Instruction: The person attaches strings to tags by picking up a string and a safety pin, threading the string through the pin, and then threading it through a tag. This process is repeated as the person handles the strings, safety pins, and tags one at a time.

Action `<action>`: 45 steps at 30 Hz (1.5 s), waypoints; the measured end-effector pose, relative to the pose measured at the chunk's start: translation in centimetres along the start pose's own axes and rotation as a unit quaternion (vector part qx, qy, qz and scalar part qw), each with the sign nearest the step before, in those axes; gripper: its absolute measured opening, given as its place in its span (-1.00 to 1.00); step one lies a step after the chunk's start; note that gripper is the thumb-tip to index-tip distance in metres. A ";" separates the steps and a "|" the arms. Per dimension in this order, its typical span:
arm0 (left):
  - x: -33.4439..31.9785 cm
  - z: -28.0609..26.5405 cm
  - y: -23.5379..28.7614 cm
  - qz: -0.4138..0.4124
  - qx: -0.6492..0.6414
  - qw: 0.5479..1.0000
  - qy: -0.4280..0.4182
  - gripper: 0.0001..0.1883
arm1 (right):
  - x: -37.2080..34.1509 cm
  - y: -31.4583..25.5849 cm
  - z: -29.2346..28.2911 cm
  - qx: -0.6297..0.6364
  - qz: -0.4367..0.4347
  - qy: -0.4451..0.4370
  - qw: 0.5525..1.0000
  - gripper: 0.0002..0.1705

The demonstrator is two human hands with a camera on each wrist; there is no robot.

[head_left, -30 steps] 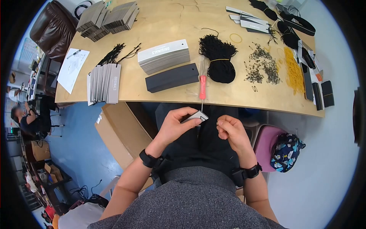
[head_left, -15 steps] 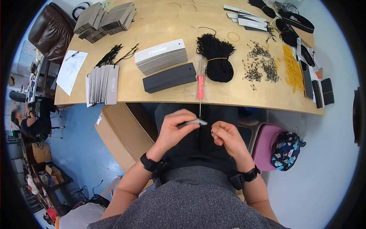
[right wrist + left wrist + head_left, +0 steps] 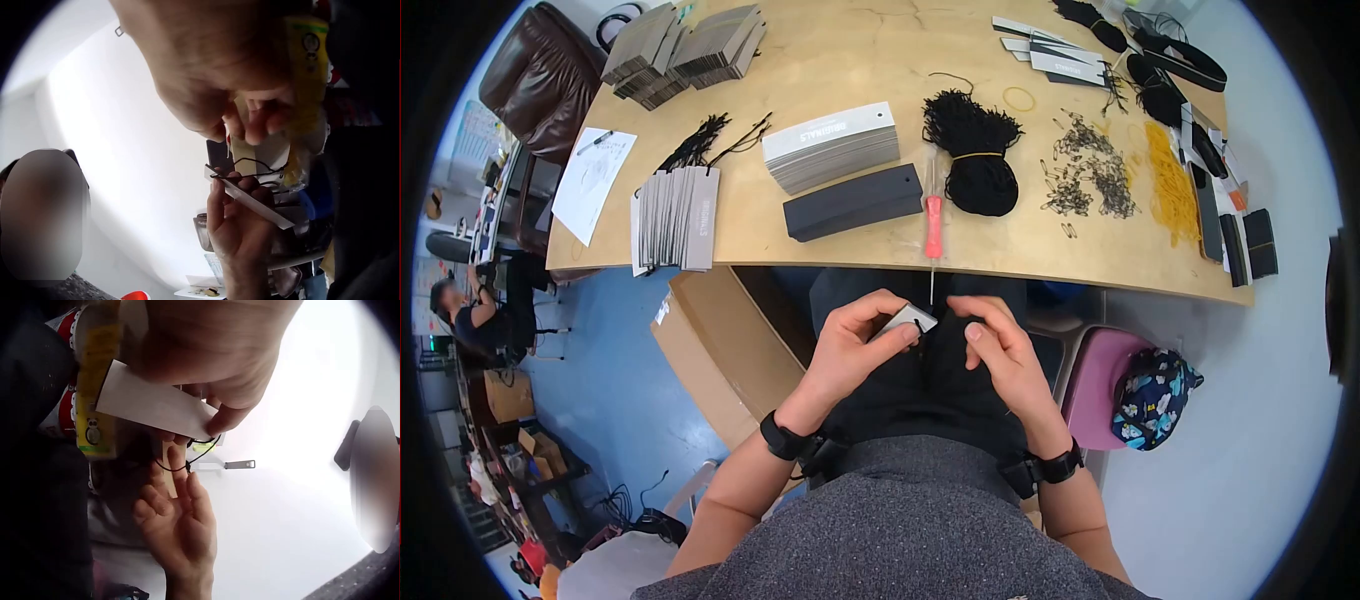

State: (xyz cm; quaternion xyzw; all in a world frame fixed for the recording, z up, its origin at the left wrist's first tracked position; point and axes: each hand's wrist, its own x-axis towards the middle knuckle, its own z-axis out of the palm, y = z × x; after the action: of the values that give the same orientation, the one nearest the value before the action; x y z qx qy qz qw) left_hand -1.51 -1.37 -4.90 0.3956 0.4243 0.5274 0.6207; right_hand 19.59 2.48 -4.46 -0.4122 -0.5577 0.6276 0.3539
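My left hand (image 3: 852,348) holds a pale tag (image 3: 905,319) between thumb and fingers, over the lap. In the left wrist view the tag (image 3: 150,401) shows its blank side, and a thin black cord (image 3: 214,449) loops from its end to a small knot. My right hand (image 3: 1012,362) is just right of the tag, thumb apart from the fingers. In the left wrist view the right hand (image 3: 181,531) has its fingertips beside the knot; whether they touch the cord I cannot tell. The right wrist view shows the tag (image 3: 257,207) edge-on in the left hand.
On the table (image 3: 820,262) are a stack of tags (image 3: 830,152), a dark stack (image 3: 852,204), a red-handled tool (image 3: 933,228), a black cord bundle (image 3: 982,185), safety pins (image 3: 1090,170) and corded tags (image 3: 675,220). A cardboard box (image 3: 720,345) stands below at left.
The right hand's thumb and fingers, pinched together before, have moved apart. The tag in the left hand has turned, and its flat face and black cord show more.
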 end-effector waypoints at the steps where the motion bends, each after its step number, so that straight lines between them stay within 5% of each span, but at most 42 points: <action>1: 0.0 0.1 0.2 -0.001 0.000 1.000 -0.002 -0.83 | 0.0 -0.8 0.2 0.000 0.000 0.002 1.000 -0.69; 7: -0.3 0.0 0.9 0.037 0.083 0.996 -0.022 -0.86 | 1.2 -2.1 0.8 -0.016 -0.067 -0.056 0.996 -0.75; 14: -1.0 -0.2 2.3 -0.070 0.035 0.995 -0.069 -0.83 | 2.4 -2.7 -0.2 -0.045 -0.101 -0.153 0.982 -0.83; 16: -1.0 -0.1 2.7 -0.092 0.031 0.992 -0.080 -0.83 | 2.5 -2.6 -0.5 -0.108 -0.176 -0.167 0.964 -0.85; 20: -0.9 0.3 3.2 -0.105 0.014 0.991 -0.088 -0.83 | 2.0 -3.2 0.0 -0.102 -0.156 -0.153 0.970 -0.88; 26: -0.8 0.1 2.7 -0.106 -0.021 0.992 -0.059 -0.84 | 1.5 -2.6 -0.3 -0.052 -0.154 -0.007 0.987 -0.85; 33: -0.5 0.2 3.8 -0.084 0.019 0.996 -0.036 -0.87 | 1.4 -5.1 -0.9 -0.168 -0.210 -0.016 0.963 -0.79; 43: -1.0 0.0 4.4 -0.125 0.050 0.989 -0.056 -0.79 | 2.6 -4.2 -0.2 -0.160 -0.078 -0.126 0.976 -0.83; 45: -1.0 0.0 4.5 -0.119 0.078 0.987 -0.070 -0.79 | 2.5 -3.6 -0.1 -0.058 -0.019 -0.090 0.994 -0.75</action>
State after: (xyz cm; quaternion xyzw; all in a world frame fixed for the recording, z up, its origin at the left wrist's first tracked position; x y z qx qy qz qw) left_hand -3.03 -1.75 -0.52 0.4254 0.4633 0.3860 0.6748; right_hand 18.62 5.29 -1.18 -0.3630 -0.6306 0.6220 0.2895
